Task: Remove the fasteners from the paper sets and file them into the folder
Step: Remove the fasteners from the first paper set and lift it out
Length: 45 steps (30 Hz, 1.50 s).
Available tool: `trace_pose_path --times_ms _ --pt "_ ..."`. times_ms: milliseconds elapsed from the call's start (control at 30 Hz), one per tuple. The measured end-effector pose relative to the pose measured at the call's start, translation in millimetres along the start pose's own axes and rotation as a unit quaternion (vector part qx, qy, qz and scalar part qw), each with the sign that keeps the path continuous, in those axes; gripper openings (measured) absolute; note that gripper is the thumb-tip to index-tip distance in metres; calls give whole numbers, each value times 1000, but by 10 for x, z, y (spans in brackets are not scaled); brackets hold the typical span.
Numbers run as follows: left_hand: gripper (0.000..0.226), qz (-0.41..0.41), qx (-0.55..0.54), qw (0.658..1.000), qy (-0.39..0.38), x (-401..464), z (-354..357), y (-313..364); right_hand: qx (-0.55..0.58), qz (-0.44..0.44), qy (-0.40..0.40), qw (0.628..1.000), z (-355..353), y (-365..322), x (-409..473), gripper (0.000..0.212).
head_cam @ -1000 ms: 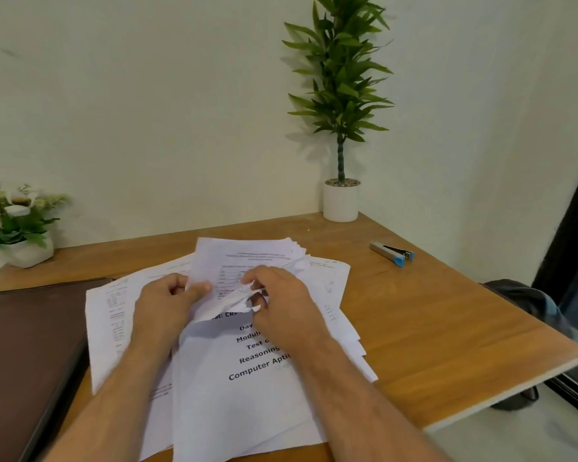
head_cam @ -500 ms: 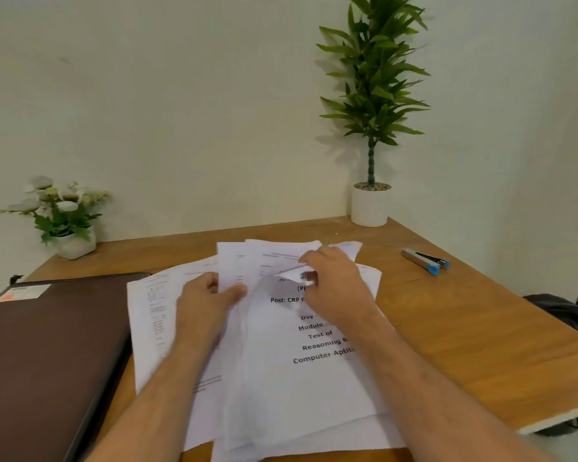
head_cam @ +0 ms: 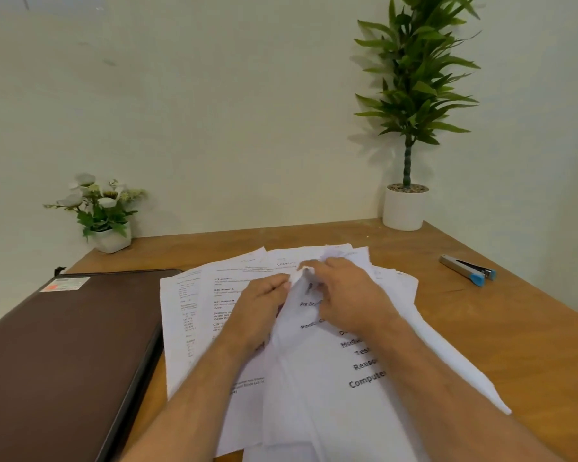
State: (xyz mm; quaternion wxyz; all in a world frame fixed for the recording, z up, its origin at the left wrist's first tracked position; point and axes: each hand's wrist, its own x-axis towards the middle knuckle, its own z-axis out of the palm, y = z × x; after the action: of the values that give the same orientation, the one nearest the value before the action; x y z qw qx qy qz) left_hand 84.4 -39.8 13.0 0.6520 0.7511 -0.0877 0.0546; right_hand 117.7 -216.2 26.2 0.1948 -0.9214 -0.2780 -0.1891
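A spread pile of printed white paper sets (head_cam: 211, 328) covers the middle of the wooden table. On top lies a set with bold black text (head_cam: 314, 388), its upper left corner crumpled and lifted. My left hand (head_cam: 261, 308) pinches that corner from the left. My right hand (head_cam: 347, 295) grips the same corner from the right, fingers curled over the paper. The fastener itself is hidden under my fingers. A closed dark brown folder (head_cam: 64, 355) lies flat to the left of the papers.
A grey and blue stapler (head_cam: 467, 271) lies on the table to the right. A tall green plant in a white pot (head_cam: 404, 208) stands at the back right corner. A small flower pot (head_cam: 111, 238) sits at the back left by the wall.
The view has swung left and the folder shows more fully. My hands have come together on the top set's upper left corner, which now stands bunched up between them.
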Motion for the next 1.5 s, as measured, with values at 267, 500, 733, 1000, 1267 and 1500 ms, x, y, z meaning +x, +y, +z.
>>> trace_pose_path --times_ms 267,500,733,1000,1267,1500 --pt "73 -125 539 811 192 24 -266 -119 -5 104 91 990 -72 464 -115 47" --pt "111 -211 474 840 160 34 -295 -124 17 11 162 987 -50 211 -106 48" --pt "67 -82 309 932 173 43 -271 -42 54 26 97 994 53 -225 163 18" --pt "84 -162 373 887 218 61 -520 -170 136 55 116 982 261 -257 65 14" --pt "41 -200 -79 950 225 89 -619 -109 222 111 138 959 268 -228 24 26" --pt "39 -231 -181 956 14 -31 -528 143 277 160 201 926 214 -153 -24 27"
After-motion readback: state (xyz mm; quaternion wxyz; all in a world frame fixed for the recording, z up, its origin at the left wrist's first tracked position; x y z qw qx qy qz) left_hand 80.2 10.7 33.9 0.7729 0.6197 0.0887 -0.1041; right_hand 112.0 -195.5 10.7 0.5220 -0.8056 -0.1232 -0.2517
